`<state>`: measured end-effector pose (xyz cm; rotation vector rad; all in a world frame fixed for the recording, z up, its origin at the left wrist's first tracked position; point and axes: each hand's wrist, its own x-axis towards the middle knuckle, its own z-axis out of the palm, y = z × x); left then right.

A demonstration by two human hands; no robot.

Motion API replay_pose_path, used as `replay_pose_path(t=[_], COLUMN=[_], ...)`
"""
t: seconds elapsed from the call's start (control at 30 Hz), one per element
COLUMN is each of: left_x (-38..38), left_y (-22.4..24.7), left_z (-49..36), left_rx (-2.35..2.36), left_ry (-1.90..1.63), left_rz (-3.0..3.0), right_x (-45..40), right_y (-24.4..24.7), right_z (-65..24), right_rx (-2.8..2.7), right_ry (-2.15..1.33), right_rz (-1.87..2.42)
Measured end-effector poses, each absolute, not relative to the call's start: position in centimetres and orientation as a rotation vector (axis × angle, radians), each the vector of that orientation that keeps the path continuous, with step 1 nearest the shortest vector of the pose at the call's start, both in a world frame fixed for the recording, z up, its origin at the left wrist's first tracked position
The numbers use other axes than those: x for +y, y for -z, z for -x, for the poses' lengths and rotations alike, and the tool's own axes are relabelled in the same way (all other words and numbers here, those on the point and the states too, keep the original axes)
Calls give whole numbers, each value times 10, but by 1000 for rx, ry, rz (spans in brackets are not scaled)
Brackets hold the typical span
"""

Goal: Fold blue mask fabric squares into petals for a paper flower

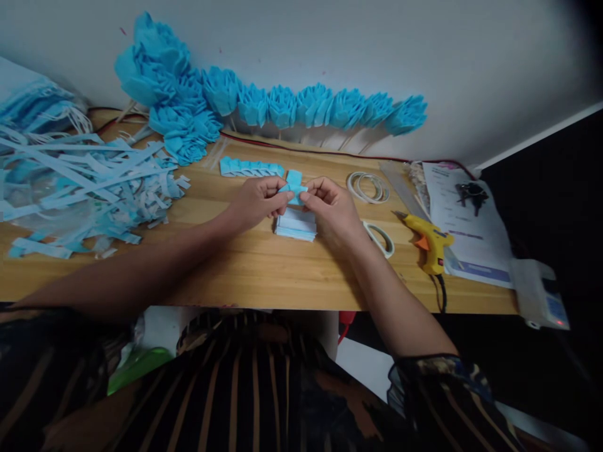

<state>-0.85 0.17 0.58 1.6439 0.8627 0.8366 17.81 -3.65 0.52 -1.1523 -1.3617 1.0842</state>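
Left hand [260, 202], right hand [333, 206] pinch blue piece [296, 189] at opposite ends, grips closed; likely light, soft, crease-prone; best held by edges.

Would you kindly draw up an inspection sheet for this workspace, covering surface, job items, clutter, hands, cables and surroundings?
Surface: wooden table, grain visible.
Job's things: blue piece between both hands; stack of pale pieces close by; row of folded blue pieces beyond the left hand.
Clutter: heap of cut strips at left; yellow glue gun at right; keys on a printed sheet.
Hands: left hand and right hand both pinch the blue piece.
Cables: red-and-black cable along the back; glue gun's black cord reaches the front edge.
Surroundings: blue flowers line the pale wall.
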Motion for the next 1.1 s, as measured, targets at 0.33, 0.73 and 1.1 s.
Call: replay_pose_path(t=[0.33, 0.73, 1.1], left_x=[1, 1, 0], left_y=[-8, -6, -7], left_z=[8, 7, 6], left_rx=[882, 842, 873], left_ry=[-820, -787, -771], left_rz=[-1622, -1599, -1581], right_x=[-39, -39, -40], right_y=[-10, -9, -10], right_z=[-179, -179, -179], right_rx=[-1337, -1425, -1453], right_ry=[-1086, -1021, -1008], right_rz=[1132, 1222, 1219])
